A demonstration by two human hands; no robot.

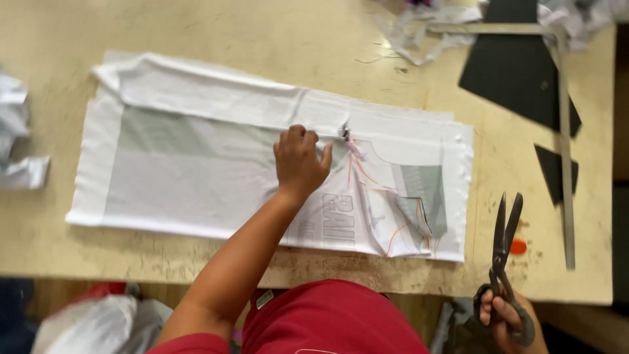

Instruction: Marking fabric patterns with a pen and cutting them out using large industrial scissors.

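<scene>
A folded white fabric piece [196,177] with grey panels and drawn orange and dark lines lies flat across the wooden table [262,39]. My left hand [300,160] rests on the fabric near its upper fold, fingers curled and pressing down beside a small dark clip or mark [344,132]. My right hand [508,318] is at the table's near right edge, gripping the handles of large dark metal scissors [503,252]. The scissor blades point away from me, slightly apart, clear of the fabric.
A metal L-square ruler [563,131] lies along the right side over black pattern pieces [514,72]. White fabric scraps [426,26] sit at the top, more crumpled fabric [16,144] at the left edge. A small orange chalk piece [518,246] lies near the scissors.
</scene>
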